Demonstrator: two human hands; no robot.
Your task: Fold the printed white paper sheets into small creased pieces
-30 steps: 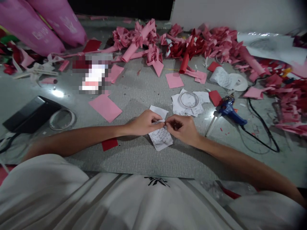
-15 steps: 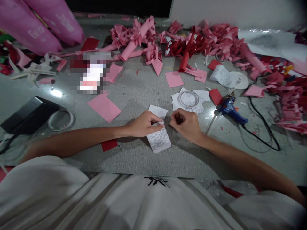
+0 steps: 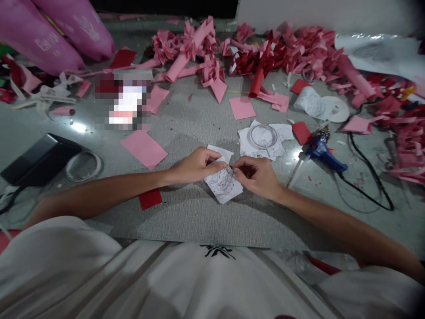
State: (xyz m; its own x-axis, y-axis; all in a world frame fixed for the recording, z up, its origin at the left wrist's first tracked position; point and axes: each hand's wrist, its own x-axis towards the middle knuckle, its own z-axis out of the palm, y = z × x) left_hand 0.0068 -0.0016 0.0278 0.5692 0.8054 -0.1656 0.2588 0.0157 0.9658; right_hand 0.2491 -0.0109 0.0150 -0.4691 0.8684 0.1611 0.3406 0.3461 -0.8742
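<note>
A small white paper slip (image 3: pixel 224 184) printed with black line drawings lies on the grey mat (image 3: pixel 199 217) in front of me. My left hand (image 3: pixel 195 166) pinches its upper left edge, fingers closed on it. My right hand (image 3: pixel 257 177) has its fingers curled and pinched on the slip's upper right corner. The two hands almost touch over the paper.
A pile of white printed cut-outs with a clear tape ring (image 3: pixel 263 138) sits just beyond. A blue glue gun (image 3: pixel 323 150) with black cord lies to the right. Pink squares (image 3: pixel 144 148), a red scrap (image 3: pixel 150 198), a black box (image 3: pixel 36 159) and heaps of folded pink and red paper (image 3: pixel 282 55) surround the mat.
My right hand came apart from the slip for a moment, then moved back onto its corner. The slip has turned slightly and its lower end now points right.
</note>
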